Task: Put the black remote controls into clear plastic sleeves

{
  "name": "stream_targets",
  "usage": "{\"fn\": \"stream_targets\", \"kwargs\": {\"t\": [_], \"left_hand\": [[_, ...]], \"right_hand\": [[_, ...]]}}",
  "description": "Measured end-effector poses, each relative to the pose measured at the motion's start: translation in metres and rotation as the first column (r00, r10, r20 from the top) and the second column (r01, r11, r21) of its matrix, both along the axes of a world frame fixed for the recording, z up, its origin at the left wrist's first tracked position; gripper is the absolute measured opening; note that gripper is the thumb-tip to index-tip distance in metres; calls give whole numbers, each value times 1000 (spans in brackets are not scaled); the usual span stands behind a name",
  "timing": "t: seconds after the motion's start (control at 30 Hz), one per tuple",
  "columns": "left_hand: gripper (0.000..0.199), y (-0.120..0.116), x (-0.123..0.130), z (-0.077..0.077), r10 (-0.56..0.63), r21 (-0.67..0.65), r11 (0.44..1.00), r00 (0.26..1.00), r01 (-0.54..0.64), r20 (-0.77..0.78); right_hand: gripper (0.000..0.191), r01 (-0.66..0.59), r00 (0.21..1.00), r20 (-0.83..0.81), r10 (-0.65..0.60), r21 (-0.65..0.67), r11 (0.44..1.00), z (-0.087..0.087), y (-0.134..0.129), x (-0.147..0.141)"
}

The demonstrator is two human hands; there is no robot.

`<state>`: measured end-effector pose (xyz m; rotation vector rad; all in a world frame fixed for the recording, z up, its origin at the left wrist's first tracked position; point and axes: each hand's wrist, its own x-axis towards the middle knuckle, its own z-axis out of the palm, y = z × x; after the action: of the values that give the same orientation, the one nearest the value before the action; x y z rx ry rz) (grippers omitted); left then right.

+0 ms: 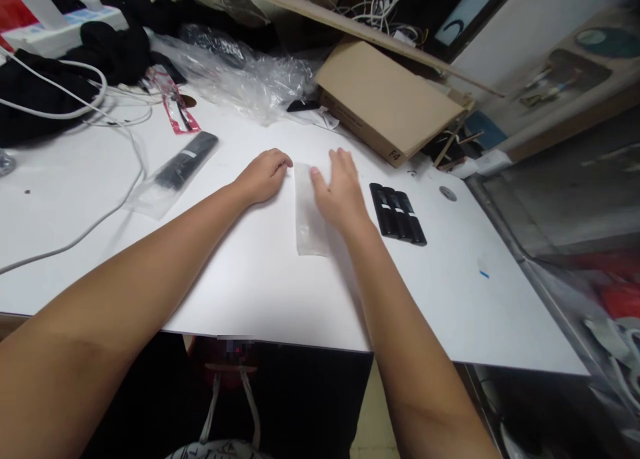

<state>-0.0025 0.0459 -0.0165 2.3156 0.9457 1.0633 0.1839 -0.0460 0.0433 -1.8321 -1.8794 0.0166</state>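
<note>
A narrow, translucent plastic bag (307, 225) lies flat on the white table. My right hand (343, 192) rests over its upper right side, thumb apart from the outstretched fingers, covering part of it. Just left of the bag's top corner is my left hand (265, 177), its fingers curled in with nothing visible in them. To the right, three slim black items (399, 213) with white bands lie side by side. On the left, a clear bag holds a similar black item (186, 162) with a white band.
A brown cardboard box (390, 99) sits at the back right, beside crumpled clear plastic (250, 79). A red-edged packet (175, 105) and a white cable (100, 225) are on the left. A round metallic disc (448, 193) lies near the right edge of the table (240, 272).
</note>
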Motion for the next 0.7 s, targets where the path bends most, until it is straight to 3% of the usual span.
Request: {"fn": "stream_targets", "kwargs": {"t": [0.1, 0.17, 0.37, 0.7], "left_hand": [[26, 3, -1, 1, 75, -80, 994, 995, -69, 70], [25, 5, -2, 1, 106, -128, 987, 990, -94, 92], [25, 4, -2, 3, 98, -185, 980, 987, -72, 131], [25, -1, -6, 4, 125, -218, 972, 982, -92, 143]], "right_hand": [[74, 65, 989, 143, -32, -230, 971, -13, 27, -30], [77, 112, 983, 173, -61, -303, 946, -24, 40, -36], [76, 80, 987, 155, -33, -306, 949, -51, 45, -23], [80, 104, 981, 193, -39, -341, 934, -48, 45, -26]]}}
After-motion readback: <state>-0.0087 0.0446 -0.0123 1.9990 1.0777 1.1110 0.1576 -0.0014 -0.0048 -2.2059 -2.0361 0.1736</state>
